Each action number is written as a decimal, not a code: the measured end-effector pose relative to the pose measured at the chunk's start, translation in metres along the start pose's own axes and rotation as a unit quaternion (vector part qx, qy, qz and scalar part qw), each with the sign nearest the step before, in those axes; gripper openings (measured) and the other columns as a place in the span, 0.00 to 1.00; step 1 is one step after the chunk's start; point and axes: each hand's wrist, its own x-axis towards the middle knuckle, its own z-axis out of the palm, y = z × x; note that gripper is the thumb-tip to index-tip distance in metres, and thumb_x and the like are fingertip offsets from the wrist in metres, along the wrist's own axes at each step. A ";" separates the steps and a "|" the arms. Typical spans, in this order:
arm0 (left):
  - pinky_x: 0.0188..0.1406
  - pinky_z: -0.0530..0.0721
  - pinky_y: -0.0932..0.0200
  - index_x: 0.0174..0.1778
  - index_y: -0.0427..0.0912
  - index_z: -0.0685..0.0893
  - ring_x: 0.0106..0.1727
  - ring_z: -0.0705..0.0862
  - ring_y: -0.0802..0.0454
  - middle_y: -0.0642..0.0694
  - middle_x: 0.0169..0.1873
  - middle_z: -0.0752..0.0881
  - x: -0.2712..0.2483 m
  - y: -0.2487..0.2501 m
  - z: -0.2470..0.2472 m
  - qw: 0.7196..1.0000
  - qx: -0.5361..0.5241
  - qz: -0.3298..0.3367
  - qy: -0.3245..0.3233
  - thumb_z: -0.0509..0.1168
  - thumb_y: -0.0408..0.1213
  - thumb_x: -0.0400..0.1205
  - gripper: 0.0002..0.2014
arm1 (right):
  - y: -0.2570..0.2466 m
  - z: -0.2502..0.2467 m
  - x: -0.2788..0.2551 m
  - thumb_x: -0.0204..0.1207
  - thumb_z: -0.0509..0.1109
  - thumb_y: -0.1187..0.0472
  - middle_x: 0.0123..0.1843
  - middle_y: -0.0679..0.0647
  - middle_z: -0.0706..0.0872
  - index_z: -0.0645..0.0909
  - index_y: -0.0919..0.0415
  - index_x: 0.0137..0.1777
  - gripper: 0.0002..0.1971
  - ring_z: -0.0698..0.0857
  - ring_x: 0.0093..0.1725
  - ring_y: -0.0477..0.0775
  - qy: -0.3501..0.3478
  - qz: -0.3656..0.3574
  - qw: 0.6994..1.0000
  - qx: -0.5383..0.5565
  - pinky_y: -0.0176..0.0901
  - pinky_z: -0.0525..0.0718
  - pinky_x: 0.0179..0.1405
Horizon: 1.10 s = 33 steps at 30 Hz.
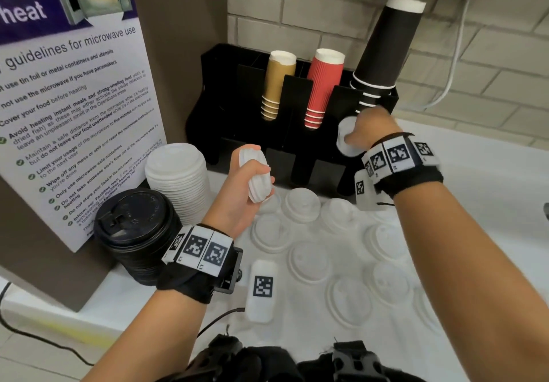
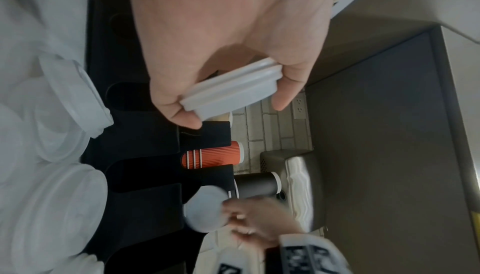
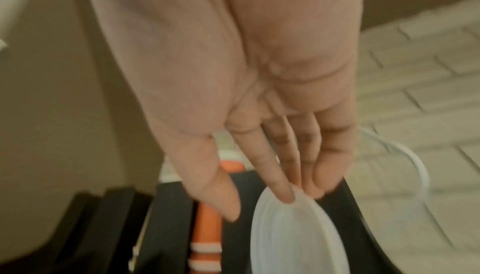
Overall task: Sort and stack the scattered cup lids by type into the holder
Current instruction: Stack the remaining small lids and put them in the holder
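My left hand [image 1: 258, 173] grips a small stack of white lids [image 1: 257, 179] on edge, above the counter in front of the black holder [image 1: 231, 108]. The left wrist view shows thumb and fingers clamping that lid stack [image 2: 233, 89]. Over at the holder's right front slot, my right hand [image 1: 361, 132] holds a single white lid [image 1: 344, 135] by its rim, just below the black cups. In the right wrist view its fingertips [image 3: 285, 196] pinch that lid's [image 3: 296, 235] upper edge. Several more white lids [image 1: 309, 260] lie scattered on the white counter.
A tall stack of white lids [image 1: 176, 176] and a stack of black lids [image 1: 133, 224] stand left of the holder. Tan cups [image 1: 277, 84], red cups [image 1: 322, 87] and black cups [image 1: 383, 49] fill its rear slots. A microwave poster [image 1: 74, 114] stands at left.
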 end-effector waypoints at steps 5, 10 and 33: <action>0.50 0.80 0.54 0.57 0.55 0.75 0.53 0.76 0.47 0.48 0.50 0.74 0.001 -0.007 0.011 0.999 0.015 0.031 0.022 0.66 0.36 0.80 0.13 | -0.028 -0.024 -0.048 0.77 0.63 0.69 0.63 0.64 0.80 0.84 0.68 0.60 0.14 0.81 0.59 0.62 0.199 -0.061 0.977 0.055 0.42 0.74 0.55; 0.56 0.86 0.53 0.63 0.56 0.71 0.59 0.83 0.51 0.48 0.63 0.79 0.002 -0.011 0.013 0.997 0.007 0.054 0.058 0.61 0.41 0.86 0.11 | -0.059 0.006 -0.100 0.78 0.64 0.70 0.56 0.58 0.85 0.88 0.67 0.53 0.11 0.84 0.53 0.56 0.195 -0.149 0.954 0.170 0.41 0.80 0.54; 0.66 0.80 0.32 0.76 0.44 0.71 0.68 0.82 0.39 0.38 0.70 0.80 -0.012 -0.005 0.028 0.994 0.092 -0.038 -0.045 0.62 0.56 0.76 0.33 | -0.039 0.034 -0.131 0.63 0.84 0.55 0.65 0.43 0.77 0.67 0.40 0.73 0.41 0.79 0.63 0.42 -0.068 -0.211 0.837 0.500 0.40 0.85 0.55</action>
